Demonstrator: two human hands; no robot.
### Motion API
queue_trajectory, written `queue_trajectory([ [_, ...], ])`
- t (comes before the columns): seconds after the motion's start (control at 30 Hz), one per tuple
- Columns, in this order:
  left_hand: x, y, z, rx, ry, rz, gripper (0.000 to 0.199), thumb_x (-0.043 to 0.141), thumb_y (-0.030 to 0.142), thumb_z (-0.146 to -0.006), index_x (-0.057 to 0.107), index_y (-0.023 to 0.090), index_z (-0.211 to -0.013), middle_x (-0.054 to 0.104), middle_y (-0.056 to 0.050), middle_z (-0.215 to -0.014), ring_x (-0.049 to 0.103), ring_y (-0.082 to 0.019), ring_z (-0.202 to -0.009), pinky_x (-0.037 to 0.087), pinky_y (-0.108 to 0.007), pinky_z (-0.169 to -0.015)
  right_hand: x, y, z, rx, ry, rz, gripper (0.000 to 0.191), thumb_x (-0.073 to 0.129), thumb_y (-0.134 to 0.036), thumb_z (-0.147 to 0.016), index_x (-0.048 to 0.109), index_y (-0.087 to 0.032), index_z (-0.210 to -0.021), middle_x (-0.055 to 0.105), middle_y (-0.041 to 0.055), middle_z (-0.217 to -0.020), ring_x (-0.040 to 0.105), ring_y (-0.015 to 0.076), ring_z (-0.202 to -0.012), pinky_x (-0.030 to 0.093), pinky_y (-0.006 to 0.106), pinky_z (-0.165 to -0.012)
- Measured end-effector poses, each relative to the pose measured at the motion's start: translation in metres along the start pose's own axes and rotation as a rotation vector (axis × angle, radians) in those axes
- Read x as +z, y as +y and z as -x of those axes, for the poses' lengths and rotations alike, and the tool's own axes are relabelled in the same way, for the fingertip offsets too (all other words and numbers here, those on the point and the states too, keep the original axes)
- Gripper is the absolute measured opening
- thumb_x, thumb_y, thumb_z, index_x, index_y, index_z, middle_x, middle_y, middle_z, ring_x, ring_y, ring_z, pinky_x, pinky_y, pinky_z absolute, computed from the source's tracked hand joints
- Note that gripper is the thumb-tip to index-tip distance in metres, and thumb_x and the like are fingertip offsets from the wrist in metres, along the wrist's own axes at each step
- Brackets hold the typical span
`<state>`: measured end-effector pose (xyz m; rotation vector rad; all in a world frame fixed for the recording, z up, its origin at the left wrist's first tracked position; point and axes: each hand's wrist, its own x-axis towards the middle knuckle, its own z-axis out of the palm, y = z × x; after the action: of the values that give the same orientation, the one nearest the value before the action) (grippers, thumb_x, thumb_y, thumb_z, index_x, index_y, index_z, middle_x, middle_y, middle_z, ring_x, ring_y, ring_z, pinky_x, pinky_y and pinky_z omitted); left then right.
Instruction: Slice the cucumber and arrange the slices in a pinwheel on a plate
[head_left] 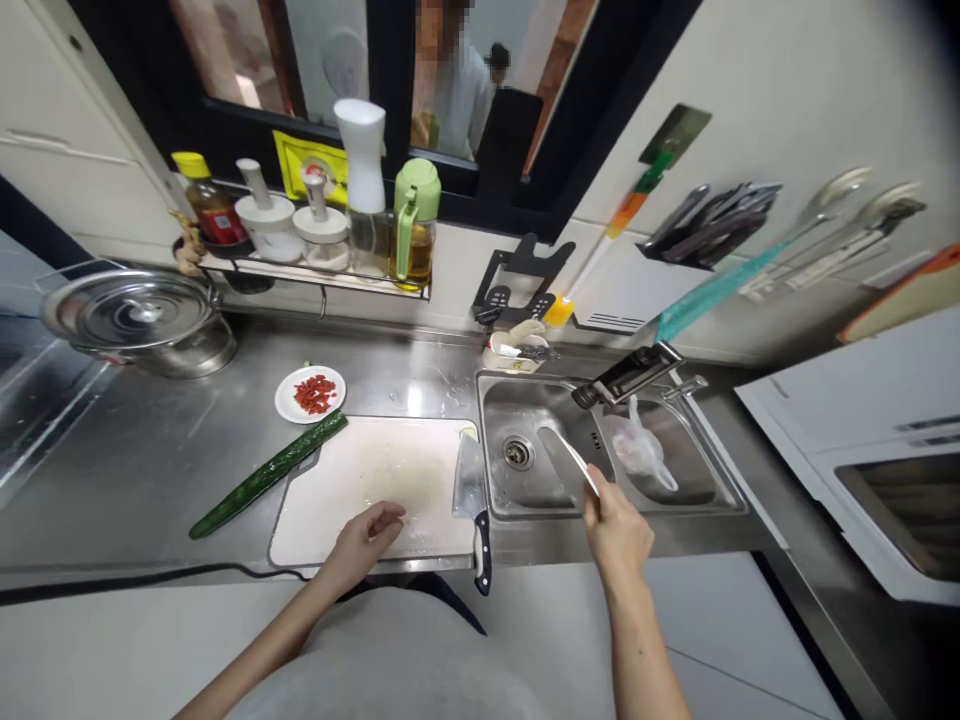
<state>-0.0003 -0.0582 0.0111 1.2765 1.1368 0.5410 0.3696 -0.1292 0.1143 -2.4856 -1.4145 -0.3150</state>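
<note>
Above the front edge of the white cutting board [322, 490], my left hand [367, 535] is loosely curled, with its fingers apart and nothing visible in them. My right hand [619, 530] is closed on a thin white plate [577, 460], seen nearly edge-on over the left sink basin [502, 400]. A cleaver-like kitchen knife [470, 475] lies along the board's right side, its black handle jutting past the front edge. One end of a long green cucumber [262, 480] meets the board's left corner. Behind it sits a small white dish [283, 403] of chopped red pieces [313, 394].
A lidded steel pot [187, 345] stands at the back left. Jars and bottles, including a green-topped oil bottle [415, 225], line a wall shelf [315, 280]. The dark faucet [630, 375] reaches over the sink. A plastic bag [641, 450] lies in the right basin.
</note>
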Motion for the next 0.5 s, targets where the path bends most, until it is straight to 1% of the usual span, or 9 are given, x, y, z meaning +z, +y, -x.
queue_trajectory([
  [0.1, 0.002, -0.003, -0.001, -0.014, 0.044, 0.042, 0.039, 0.064, 0.048, -0.077, 0.068, 0.017, -0.100, 0.070, -0.007, -0.090, 0.063, -0.018, -0.086, 0.047, -0.030, -0.082, 0.016, -0.014, -0.008, -0.047, 0.024, -0.029, 0.037, 0.046, -0.028, -0.091, 0.068, -0.022, -0.120, 0.067, 0.0058, -0.084, 0.054, 0.0140, -0.068, 0.030, 0.024, -0.058],
  [0.17, 0.002, -0.003, -0.001, -0.024, 0.063, 0.068, 0.039, 0.064, 0.048, -0.078, 0.068, 0.017, -0.102, 0.070, -0.007, -0.092, 0.063, -0.018, -0.087, 0.048, -0.031, -0.083, 0.026, -0.020, -0.016, -0.002, 0.020, -0.129, 0.038, 0.045, -0.032, -0.091, 0.068, -0.021, -0.120, 0.069, 0.0073, -0.092, 0.058, 0.0163, -0.074, 0.034, 0.024, -0.062],
  [0.23, 0.003, -0.003, 0.000, -0.033, 0.080, 0.082, 0.040, 0.064, 0.048, -0.078, 0.067, 0.017, -0.103, 0.070, -0.008, -0.095, 0.063, -0.019, -0.089, 0.048, -0.031, -0.084, 0.035, -0.027, -0.028, 0.111, 0.021, -0.281, 0.042, 0.048, -0.039, -0.088, 0.070, -0.017, -0.117, 0.071, 0.0104, -0.096, 0.061, 0.0202, -0.079, 0.040, 0.025, -0.066],
  [0.33, 0.003, -0.001, 0.002, -0.048, 0.114, 0.085, 0.041, 0.063, 0.049, -0.079, 0.067, 0.017, -0.103, 0.070, -0.008, -0.097, 0.063, -0.019, -0.091, 0.047, -0.031, -0.084, 0.053, -0.041, -0.052, 0.333, 0.021, -0.569, 0.052, 0.056, -0.050, -0.078, 0.071, -0.009, -0.107, 0.072, 0.0146, -0.090, 0.063, 0.0248, -0.080, 0.046, 0.028, -0.070],
  [0.4, 0.003, -0.001, 0.004, -0.062, 0.136, 0.096, 0.042, 0.063, 0.051, -0.079, 0.067, 0.017, -0.102, 0.070, -0.008, -0.096, 0.063, -0.019, -0.090, 0.048, -0.031, -0.085, 0.069, -0.057, -0.069, 0.428, -0.009, -0.767, 0.052, 0.062, -0.050, -0.070, 0.071, -0.008, -0.100, 0.073, 0.0135, -0.090, 0.063, 0.0253, -0.082, 0.048, 0.029, -0.071],
  [0.5, 0.002, -0.003, 0.007, -0.084, 0.167, 0.125, 0.045, 0.063, 0.055, -0.077, 0.066, 0.017, -0.100, 0.070, -0.007, -0.093, 0.064, -0.019, -0.089, 0.048, -0.031, -0.084, 0.098, -0.095, -0.091, 0.549, -0.098, -1.007, 0.046, 0.067, -0.044, -0.065, 0.069, -0.011, -0.098, 0.073, 0.0101, -0.095, 0.064, 0.0225, -0.084, 0.051, 0.028, -0.070],
])
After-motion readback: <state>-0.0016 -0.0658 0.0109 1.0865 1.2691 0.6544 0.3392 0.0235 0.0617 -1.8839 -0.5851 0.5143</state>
